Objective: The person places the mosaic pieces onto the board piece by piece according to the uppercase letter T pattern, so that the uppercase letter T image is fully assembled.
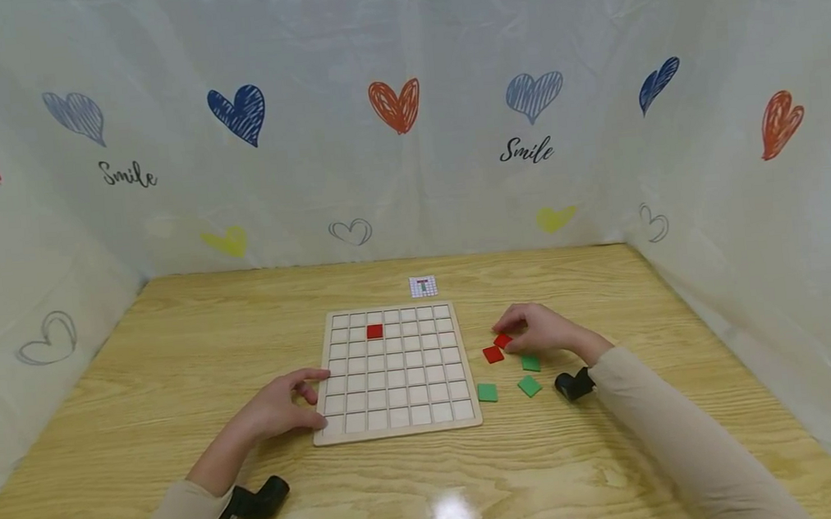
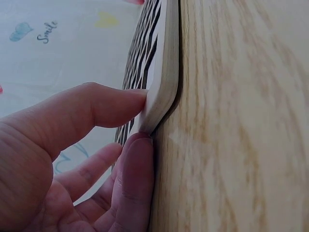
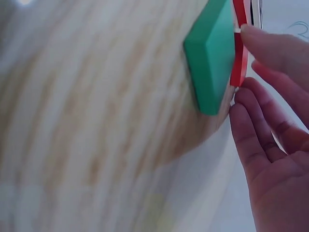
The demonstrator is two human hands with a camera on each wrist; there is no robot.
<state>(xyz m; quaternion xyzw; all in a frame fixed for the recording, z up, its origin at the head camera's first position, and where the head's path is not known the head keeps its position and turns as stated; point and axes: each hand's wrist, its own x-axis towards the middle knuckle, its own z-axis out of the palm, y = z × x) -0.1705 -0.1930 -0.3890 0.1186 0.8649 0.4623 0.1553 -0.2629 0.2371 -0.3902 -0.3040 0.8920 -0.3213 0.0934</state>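
In the head view, my left hand (image 1: 277,407) rests against the left edge of a wooden grid board (image 1: 399,434), fingers spread. The left wrist view shows the thumb (image 2: 118,106) touching the board's rim (image 2: 166,63) near a rounded corner. Right of the board, my right hand (image 1: 540,329) pinches a red square tile (image 1: 502,340) between thumb and fingers, low over the table. Another red tile (image 1: 493,355) lies just beside it. A green tile (image 1: 531,363) sits under that hand, close by in the right wrist view. One red tile (image 1: 375,331) occupies a square in the board's upper part.
Two more green tiles, one near the board's right edge (image 1: 487,392) and one farther right (image 1: 530,385), lie on the wooden table (image 1: 377,494). Behind the board is a small pattern card (image 1: 423,286). White sheeting with hearts encloses the table's back and sides.
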